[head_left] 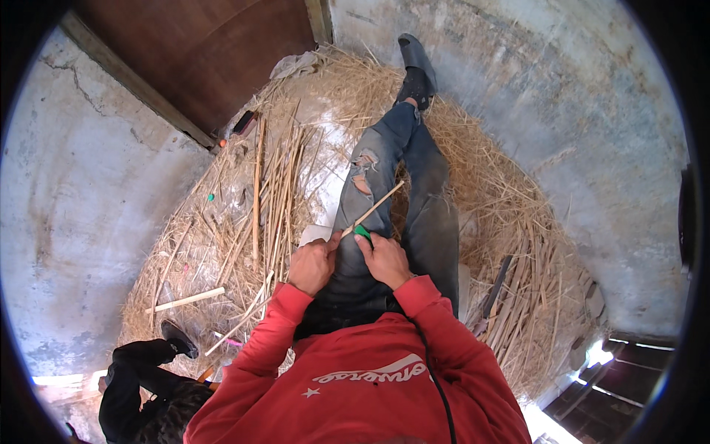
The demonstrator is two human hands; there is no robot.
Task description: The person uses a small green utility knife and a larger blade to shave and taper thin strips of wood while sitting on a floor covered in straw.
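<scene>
the person sits on a bed of straw [488, 185] with legs stretched out, and works a thin pale cane strip [373, 209] over the lap. the left hand [312, 263] is closed around the near end of the strip, thumb on top, pinning it just above the thigh. the right hand [384, 259] is closed on a small green-handled tool [362, 231] whose tip meets the strip right beside the left thumb; the blade itself is too small to make out.

to do this step well, i judge the holding grip should stay close to the cutting point so the slender strip does not flex or whip, and the tool should travel away from the body and away from the left thumb, which sits very near the edge. shallow, even passes along the grain would suit a piece this thin — a deep bite would likely split it or snap it. the jeans [370, 177] under the work offer little protection, so the angle should stay flat and the force light.

the strip is straight, narrow and light tan, about the colour of the straw around it. it runs diagonally from the hands up and to the right, its free end hanging in the air above the knee of the torn jeans. it looks dry, stiff and light — easy to steer with two fingers, and easy to break.

more cut canes [259, 185] lie in a loose bundle on the straw to the left, and another person's dark shoe [180, 339] shows at lower left.
</scene>
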